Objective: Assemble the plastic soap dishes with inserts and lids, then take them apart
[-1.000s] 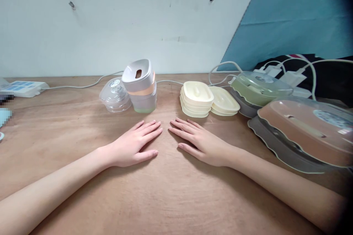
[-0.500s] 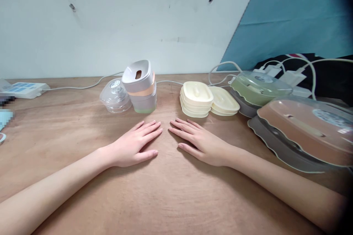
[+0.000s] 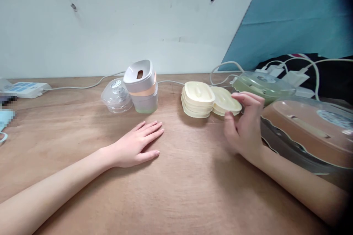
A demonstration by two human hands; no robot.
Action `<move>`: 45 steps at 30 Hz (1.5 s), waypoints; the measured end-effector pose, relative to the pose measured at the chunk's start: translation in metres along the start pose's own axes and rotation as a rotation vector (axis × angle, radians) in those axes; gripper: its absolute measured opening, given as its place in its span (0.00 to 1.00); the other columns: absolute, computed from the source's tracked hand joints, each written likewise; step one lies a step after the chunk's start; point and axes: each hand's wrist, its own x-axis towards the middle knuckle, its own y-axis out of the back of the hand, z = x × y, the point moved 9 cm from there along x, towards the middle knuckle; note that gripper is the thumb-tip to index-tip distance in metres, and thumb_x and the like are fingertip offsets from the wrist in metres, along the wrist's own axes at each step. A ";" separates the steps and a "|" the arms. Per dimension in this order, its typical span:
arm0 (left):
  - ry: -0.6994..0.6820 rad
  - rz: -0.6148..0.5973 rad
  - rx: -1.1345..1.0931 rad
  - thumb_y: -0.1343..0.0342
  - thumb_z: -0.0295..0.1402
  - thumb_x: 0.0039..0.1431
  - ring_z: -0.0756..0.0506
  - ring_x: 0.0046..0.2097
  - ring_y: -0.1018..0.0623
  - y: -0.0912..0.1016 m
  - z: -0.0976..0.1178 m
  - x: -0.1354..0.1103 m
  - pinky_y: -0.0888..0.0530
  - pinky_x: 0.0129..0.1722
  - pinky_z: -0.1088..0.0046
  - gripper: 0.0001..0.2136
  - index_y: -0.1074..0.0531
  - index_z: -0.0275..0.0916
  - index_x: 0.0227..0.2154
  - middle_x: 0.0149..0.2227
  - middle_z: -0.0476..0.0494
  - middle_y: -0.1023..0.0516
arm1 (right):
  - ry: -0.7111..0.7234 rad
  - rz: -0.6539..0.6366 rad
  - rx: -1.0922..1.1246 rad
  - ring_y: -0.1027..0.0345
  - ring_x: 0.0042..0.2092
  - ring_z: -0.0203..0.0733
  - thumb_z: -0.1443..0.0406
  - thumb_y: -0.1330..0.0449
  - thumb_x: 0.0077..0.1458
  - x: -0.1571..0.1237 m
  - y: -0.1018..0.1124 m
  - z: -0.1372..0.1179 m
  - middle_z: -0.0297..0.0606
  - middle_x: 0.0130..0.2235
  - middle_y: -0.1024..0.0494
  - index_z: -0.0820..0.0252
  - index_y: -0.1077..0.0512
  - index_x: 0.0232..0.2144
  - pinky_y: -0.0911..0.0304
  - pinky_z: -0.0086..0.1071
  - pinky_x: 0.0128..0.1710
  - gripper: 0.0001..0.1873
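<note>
The left hand (image 3: 138,142) is laid flat on the counter (image 3: 179,191) just left of centre, palm down and fingers stretched. Nothing is held by it.

The right hand (image 3: 245,126) is raised on its edge right of centre, with its grip half open. Its fingers (image 3: 244,97) are curled over the right rim of the low lid stack (image 3: 223,101), and its thumb (image 3: 227,119) is set just in front of the stack's near edge. Whether the lids are actually touched cannot be told. Nothing is clamped or lifted.

The low lid stack lies on the counter right of centre, close against the tall lid stack (image 3: 197,99) on its left. The green dish (image 3: 264,86) stands just behind the right hand, and the brown dish (image 3: 309,128) fills the right edge of the frame. The cups (image 3: 142,86) and the clear dome (image 3: 117,96) stand left of centre, well apart from both hands.

By judgement, the hold is best taken across the rim, with the thumb slid under the near edge and the fingers pressed on top. The lids look thin and nested, so the pinch should be set at the seam that is meant, or several may be taken together. The tall lid stack is near enough to be nudged, so any lift is better made straight up than dragged leftward. Little room is left behind the knuckles by the green dish. The idle left hand could be used to steady the lids beneath.
</note>
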 end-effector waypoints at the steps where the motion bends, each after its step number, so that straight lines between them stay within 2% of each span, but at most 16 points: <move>1: -0.002 0.003 -0.003 0.57 0.45 0.63 0.43 0.65 0.55 0.000 0.000 0.000 0.55 0.63 0.58 0.28 0.53 0.40 0.62 0.65 0.43 0.56 | -0.028 -0.016 -0.025 0.46 0.56 0.56 0.71 0.53 0.52 0.000 -0.004 0.007 0.50 0.50 0.41 0.59 0.48 0.53 0.45 0.57 0.52 0.25; 3: -0.003 0.004 -0.007 0.57 0.45 0.63 0.43 0.65 0.55 0.000 0.000 0.000 0.55 0.63 0.58 0.28 0.53 0.40 0.62 0.65 0.43 0.56 | -0.074 -0.089 -0.060 0.46 0.57 0.57 0.72 0.54 0.50 -0.002 -0.017 0.020 0.54 0.52 0.41 0.64 0.51 0.56 0.46 0.58 0.53 0.29; 7: 0.003 -0.001 -0.008 0.57 0.45 0.63 0.42 0.65 0.55 0.000 0.000 0.000 0.55 0.63 0.59 0.28 0.53 0.39 0.62 0.65 0.42 0.56 | -0.143 -0.276 -0.095 0.36 0.49 0.58 0.71 0.53 0.50 -0.010 -0.043 0.043 0.57 0.46 0.33 0.71 0.48 0.56 0.37 0.54 0.46 0.29; 11: 0.001 -0.003 -0.009 0.57 0.45 0.63 0.42 0.65 0.55 0.000 0.000 0.000 0.55 0.63 0.58 0.28 0.52 0.38 0.62 0.65 0.42 0.56 | -0.176 -0.429 -0.159 0.34 0.47 0.57 0.69 0.51 0.49 -0.015 -0.053 0.055 0.54 0.44 0.31 0.67 0.41 0.53 0.37 0.52 0.46 0.27; 15: -0.002 0.003 -0.013 0.56 0.44 0.62 0.42 0.65 0.54 0.000 0.000 0.000 0.55 0.63 0.57 0.28 0.52 0.38 0.62 0.65 0.41 0.56 | -0.195 -0.450 -0.159 0.34 0.46 0.57 0.69 0.50 0.48 -0.013 -0.051 0.061 0.52 0.41 0.31 0.65 0.38 0.51 0.37 0.52 0.46 0.25; 19: 0.001 -0.002 -0.010 0.56 0.44 0.62 0.42 0.65 0.54 0.000 0.001 0.000 0.55 0.63 0.58 0.28 0.52 0.37 0.62 0.65 0.41 0.56 | -0.206 -0.422 -0.150 0.33 0.43 0.55 0.69 0.51 0.49 -0.010 -0.050 0.064 0.50 0.38 0.30 0.65 0.37 0.49 0.36 0.51 0.45 0.22; 25: -0.001 0.004 -0.013 0.57 0.44 0.63 0.43 0.65 0.54 0.001 0.001 0.000 0.54 0.62 0.57 0.27 0.51 0.38 0.61 0.65 0.41 0.55 | -0.227 -0.319 -0.146 0.33 0.42 0.53 0.70 0.52 0.50 -0.003 -0.039 0.063 0.52 0.39 0.31 0.69 0.38 0.50 0.38 0.51 0.46 0.23; 32: 0.001 0.004 -0.011 0.57 0.44 0.63 0.42 0.65 0.54 0.001 0.000 0.000 0.54 0.63 0.57 0.27 0.51 0.37 0.61 0.65 0.41 0.55 | -0.243 -0.142 -0.104 0.35 0.41 0.55 0.66 0.51 0.54 0.006 -0.015 0.056 0.46 0.38 0.33 0.57 0.41 0.52 0.38 0.56 0.44 0.22; 36: -0.008 0.006 -0.019 0.56 0.44 0.63 0.41 0.65 0.53 0.001 0.001 -0.001 0.54 0.62 0.55 0.27 0.50 0.37 0.61 0.65 0.39 0.54 | -0.224 0.005 0.000 0.36 0.43 0.54 0.65 0.50 0.57 0.008 0.001 0.042 0.45 0.40 0.34 0.53 0.43 0.55 0.37 0.54 0.44 0.23; 38: -0.021 0.031 -0.039 0.55 0.43 0.62 0.40 0.65 0.52 0.002 0.002 -0.002 0.52 0.62 0.54 0.28 0.51 0.36 0.61 0.64 0.37 0.53 | -0.140 0.057 0.061 0.37 0.46 0.53 0.66 0.50 0.57 0.007 0.007 0.028 0.45 0.44 0.35 0.50 0.46 0.57 0.37 0.51 0.46 0.25; 40: -0.025 0.117 -0.093 0.54 0.42 0.61 0.40 0.65 0.51 0.007 0.001 -0.004 0.49 0.62 0.56 0.30 0.54 0.34 0.62 0.64 0.34 0.54 | 0.060 0.040 0.133 0.38 0.47 0.52 0.70 0.49 0.56 0.005 0.008 0.004 0.45 0.45 0.36 0.51 0.48 0.58 0.37 0.49 0.46 0.28; 43: -0.003 0.338 -0.226 0.58 0.37 0.64 0.40 0.64 0.49 0.021 -0.008 -0.009 0.45 0.61 0.58 0.27 0.57 0.32 0.62 0.64 0.31 0.53 | 0.395 -0.151 0.246 0.35 0.46 0.46 0.74 0.48 0.54 -0.006 -0.004 -0.040 0.42 0.43 0.33 0.51 0.46 0.57 0.34 0.40 0.44 0.29; 45: 0.009 0.484 -0.335 0.63 0.35 0.65 0.41 0.63 0.45 0.031 -0.015 -0.015 0.43 0.60 0.58 0.23 0.56 0.34 0.61 0.62 0.33 0.49 | 0.516 -0.344 0.329 0.34 0.45 0.41 0.75 0.50 0.56 -0.018 -0.016 -0.061 0.41 0.42 0.32 0.53 0.44 0.55 0.33 0.34 0.42 0.26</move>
